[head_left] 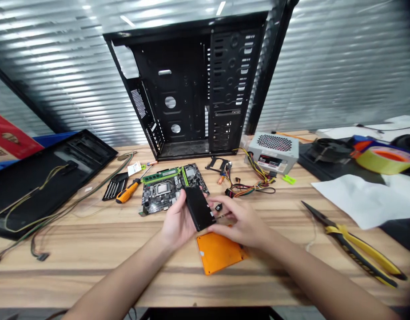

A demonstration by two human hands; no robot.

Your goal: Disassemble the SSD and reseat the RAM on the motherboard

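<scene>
My left hand point(178, 222) holds a flat black rectangular case point(200, 209), thumb along its left edge and fingers beneath it. The case is tilted and has small white marks on its right side; its exact kind does not show. At the lower right edge, my right hand point(240, 220) closes on the same case with thumb and fingertips. An orange plate point(220, 253) lies on the table under the hands, partly covered by the right one. Just beyond the case is a green and black motherboard point(163, 189) with a memory stick fitted.
An open black computer case point(185, 89) stands at the back, with a power supply point(274, 151) and its cables to the right. Long-nose pliers point(351, 244) lie far right. On the left are an orange screwdriver point(129, 191), a bit set point(115, 186) and a black panel point(54, 182).
</scene>
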